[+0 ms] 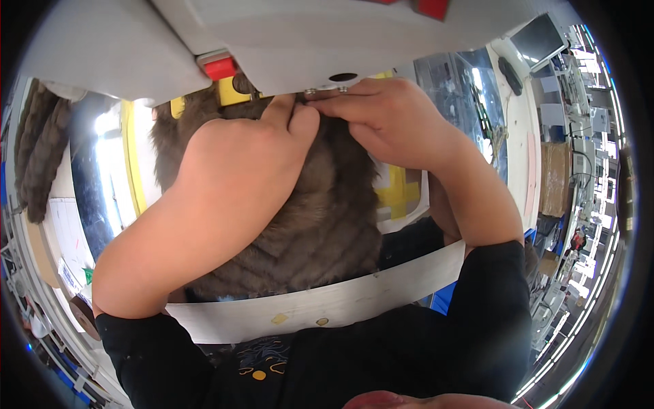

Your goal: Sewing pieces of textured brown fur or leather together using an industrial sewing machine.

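A piece of brown fur (320, 204) lies beneath the overhanging pale machine (293, 37), which has red parts, yellow pieces and small metal fittings along its lower edge. My left hand (242, 163) is closed on the fur, with fingers bunched and pointing up under that edge. My right hand (388, 119) comes from the right, fingers pressed together at the fur's upper edge just beside the left fingertips and the metal fittings. What lies exactly between the fingertips is partly hidden.
A white sheet with yellow tape (402, 187) lies under the fur, and a pale strip (368, 300) runs along the near edge. Dark fur strips (41, 150) hang at the left. At the right are a monitor (535, 41), a cardboard piece (554, 177) and distant workbenches.
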`<state>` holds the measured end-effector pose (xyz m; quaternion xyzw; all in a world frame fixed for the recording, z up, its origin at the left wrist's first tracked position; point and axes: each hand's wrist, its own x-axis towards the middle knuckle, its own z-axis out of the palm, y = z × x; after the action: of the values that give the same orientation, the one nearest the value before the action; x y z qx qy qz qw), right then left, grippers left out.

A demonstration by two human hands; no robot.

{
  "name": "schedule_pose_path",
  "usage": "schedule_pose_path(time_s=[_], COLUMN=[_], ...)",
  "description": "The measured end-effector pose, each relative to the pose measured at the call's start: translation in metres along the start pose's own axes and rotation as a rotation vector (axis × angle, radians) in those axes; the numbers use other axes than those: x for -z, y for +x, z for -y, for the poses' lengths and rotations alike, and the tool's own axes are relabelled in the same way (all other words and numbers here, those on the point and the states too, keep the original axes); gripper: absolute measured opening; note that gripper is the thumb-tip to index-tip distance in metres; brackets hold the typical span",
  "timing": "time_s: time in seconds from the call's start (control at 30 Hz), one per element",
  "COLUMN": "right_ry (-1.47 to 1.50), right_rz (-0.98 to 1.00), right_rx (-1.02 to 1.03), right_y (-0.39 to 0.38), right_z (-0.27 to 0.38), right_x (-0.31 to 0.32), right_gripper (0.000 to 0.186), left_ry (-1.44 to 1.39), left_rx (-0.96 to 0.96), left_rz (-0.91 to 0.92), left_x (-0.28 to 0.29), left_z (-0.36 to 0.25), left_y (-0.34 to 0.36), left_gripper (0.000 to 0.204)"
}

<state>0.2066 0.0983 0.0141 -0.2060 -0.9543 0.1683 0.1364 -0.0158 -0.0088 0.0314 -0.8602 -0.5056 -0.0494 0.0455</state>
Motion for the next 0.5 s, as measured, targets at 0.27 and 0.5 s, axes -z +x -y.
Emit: schedule_pose_path(time_s=[0.27,0.5], right_ry=[-0.028,0.012], right_rz=[0.007,-0.006], right_rx=[-0.004,0.011], right_y=[0.001,-0.001], right_z=[0.007,0.005], right_x=[-0.001,-0.003], right_gripper=[0.033,0.032], left_ry=[0.034,-0.019], left_rx=[-0.018,0.037], left_rz=[-0.038,0.114], left_x=[0.000,0.009], left_z=[0.000,-0.004], left_y=[-0.001,0.001], left_gripper=[0.029,0.029])
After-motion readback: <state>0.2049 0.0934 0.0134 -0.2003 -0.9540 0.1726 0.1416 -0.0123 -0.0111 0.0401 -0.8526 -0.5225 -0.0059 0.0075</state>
